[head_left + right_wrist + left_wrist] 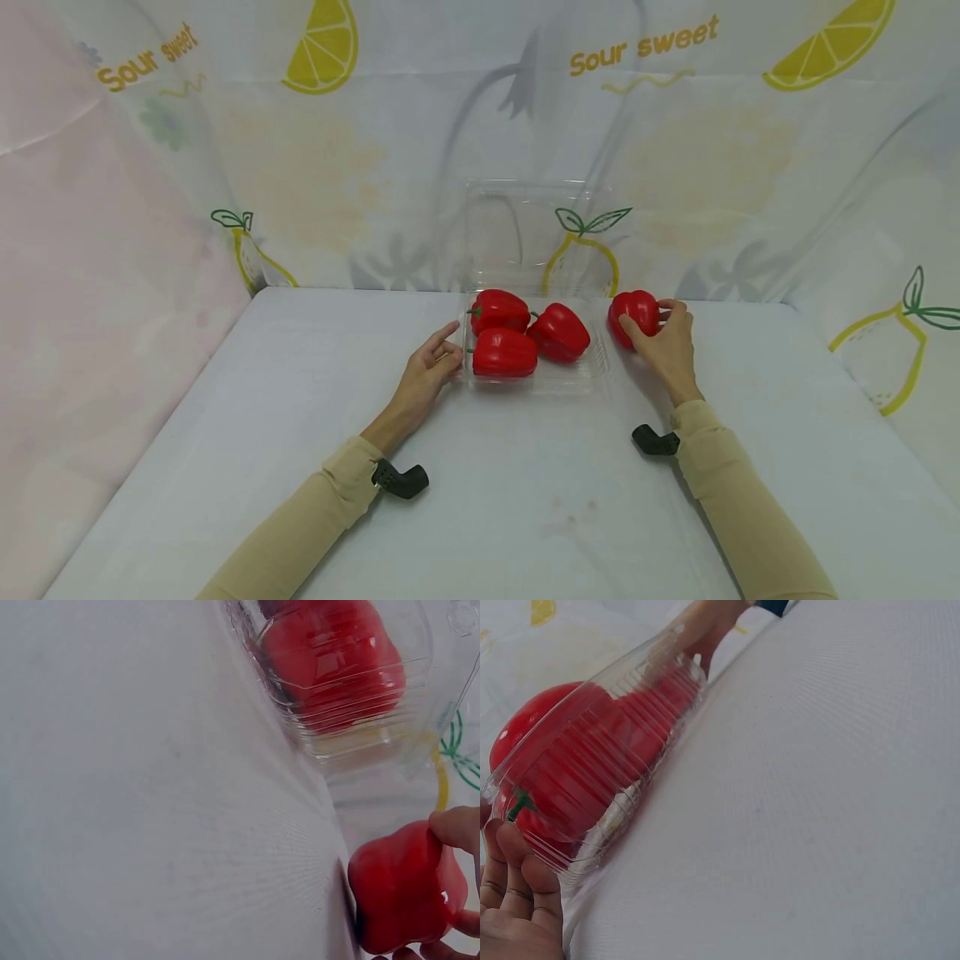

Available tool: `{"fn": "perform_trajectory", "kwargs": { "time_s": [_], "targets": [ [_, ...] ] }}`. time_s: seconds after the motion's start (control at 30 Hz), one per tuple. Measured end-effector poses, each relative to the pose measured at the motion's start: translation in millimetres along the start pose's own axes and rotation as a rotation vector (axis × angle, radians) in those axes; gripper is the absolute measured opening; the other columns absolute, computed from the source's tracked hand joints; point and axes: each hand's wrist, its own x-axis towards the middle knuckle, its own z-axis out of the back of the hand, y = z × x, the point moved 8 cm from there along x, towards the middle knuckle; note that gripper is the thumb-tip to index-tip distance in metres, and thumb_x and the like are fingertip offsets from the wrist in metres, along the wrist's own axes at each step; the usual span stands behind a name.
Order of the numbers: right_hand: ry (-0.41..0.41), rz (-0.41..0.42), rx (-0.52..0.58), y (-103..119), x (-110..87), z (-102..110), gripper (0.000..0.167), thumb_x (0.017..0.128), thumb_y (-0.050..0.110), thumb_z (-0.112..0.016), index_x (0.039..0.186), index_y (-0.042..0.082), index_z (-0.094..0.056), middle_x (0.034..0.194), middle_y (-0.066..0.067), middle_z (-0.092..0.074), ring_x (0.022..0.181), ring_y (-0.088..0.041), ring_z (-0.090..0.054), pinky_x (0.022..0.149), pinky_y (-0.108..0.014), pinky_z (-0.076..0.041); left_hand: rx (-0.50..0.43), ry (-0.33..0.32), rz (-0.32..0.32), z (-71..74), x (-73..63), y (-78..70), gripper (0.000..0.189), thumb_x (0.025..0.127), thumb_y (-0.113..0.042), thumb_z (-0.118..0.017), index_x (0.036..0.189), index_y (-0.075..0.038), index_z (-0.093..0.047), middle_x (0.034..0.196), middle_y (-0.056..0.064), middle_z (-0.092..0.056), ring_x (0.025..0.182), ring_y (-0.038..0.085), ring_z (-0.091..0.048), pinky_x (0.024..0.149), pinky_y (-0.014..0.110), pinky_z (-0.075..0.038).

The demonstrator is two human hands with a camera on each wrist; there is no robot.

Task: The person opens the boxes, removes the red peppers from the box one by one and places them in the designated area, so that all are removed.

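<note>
One red pepper (634, 310) gripped beside a clear box (597, 367)

From where I stand, the two hands are well apart, one on each side of the box. The right hand (670, 350) is clamped on that pepper, thumb on the near side and fingers round the far side, and holds it just outside the box, between two and three o'clock from its middle. I can't quite tell whether the pepper touches the white desk (480, 508). The left hand (425, 375) is at nine o'clock, its fingers loosely bent and touching the box's end wall.

Inside lie three more: an upper pepper (502, 310) between ten and eleven, a lower pepper (506, 354) near eight, and a third pepper (559, 333) between two and three. The first two point their green stems to nine o'clock, the third to about ten. The see-through lid (510, 250) stands up at twelve, in front of a lemon-printed cloth (420, 125). Both forearms come in from the near edge in beige sleeves (300, 521), a black device (401, 480) at each wrist
</note>
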Motion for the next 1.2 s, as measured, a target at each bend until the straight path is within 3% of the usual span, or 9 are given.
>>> {"fn": "perform_trajectory", "kwargs": {
  "time_s": [0.53, 0.8, 1.2],
  "targets": [
    [0.012, -0.015, -0.011, 0, -1.7, -2, 0.078, 0.087, 0.046, -0.058, 0.141, 0.005, -0.023, 0.134, -0.022, -0.035, 0.121, -0.038, -0.041, 0.098, -0.053, -0.044, -0.017, 0.003, 0.0, 0.3, -0.3, 0.7, 0.052, 0.096, -0.008, -0.049, 0.146, -0.01, -0.034, 0.094, 0.001, -0.052, 0.083, 0.006, -0.05, 0.075, 0.017, -0.046],
    [-0.022, 0.01, 0.014, 2, -1.6, 4, 0.074, 0.088, 0.049, -0.056, 0.14, 0.005, -0.027, 0.13, -0.022, -0.038, 0.115, -0.036, -0.044, 0.092, -0.048, -0.042, -0.017, 0.005, -0.002, -0.2, -0.5, 0.3, 0.052, 0.096, -0.009, -0.049, 0.146, -0.011, -0.034, 0.093, -0.001, -0.052, 0.083, 0.006, -0.051, 0.075, 0.017, -0.046],
    [-0.067, 0.06, 0.057, 13, -2.7, 13, 0.07, 0.088, 0.049, -0.056, 0.137, 0.005, -0.033, 0.131, -0.02, -0.04, 0.118, -0.034, -0.042, 0.094, -0.049, -0.04, -0.031, 0.005, 0.005, -0.1, -0.8, 1.0, 0.052, 0.095, -0.008, -0.049, 0.146, -0.013, -0.034, 0.094, -0.001, -0.052, 0.084, 0.006, -0.051, 0.076, 0.017, -0.047]
  ]
}}
